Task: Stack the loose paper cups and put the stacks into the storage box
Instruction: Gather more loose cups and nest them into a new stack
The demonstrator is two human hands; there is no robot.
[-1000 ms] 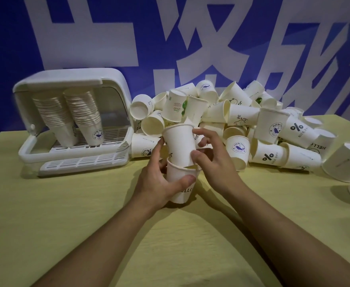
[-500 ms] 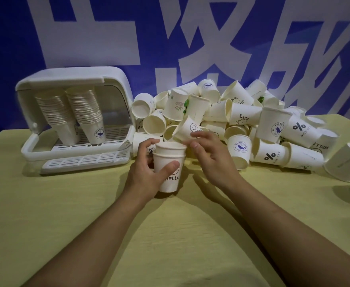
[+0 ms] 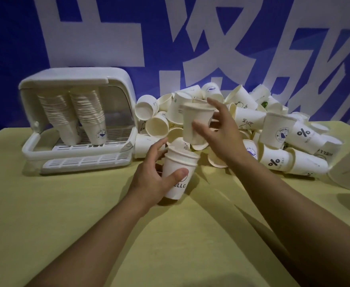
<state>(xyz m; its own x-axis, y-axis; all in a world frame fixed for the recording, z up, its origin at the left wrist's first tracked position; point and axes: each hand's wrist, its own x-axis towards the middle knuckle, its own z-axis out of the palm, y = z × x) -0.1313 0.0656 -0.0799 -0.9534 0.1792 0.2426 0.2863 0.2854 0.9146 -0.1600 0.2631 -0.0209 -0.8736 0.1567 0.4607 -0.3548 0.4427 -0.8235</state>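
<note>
— So, left hand [image 3: 149,179]?
— Wrapped round short nested stack of white paper cups [image 3: 179,175], upright on yellow table [image 3: 66,224].
— Right hand [image 3: 221,131]?
— Pinching single white paper cup [image 3: 194,121] at twelve o'clock above stack; white plastic storage box [image 3: 76,121] at ten o'clock.

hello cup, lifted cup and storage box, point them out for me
hello cup [image 3: 177,183], head view, on its printed side wall.
lifted cup [image 3: 193,123], head view, on its bare side wall.
storage box [image 3: 76,74], head view, on its raised lid.
</note>
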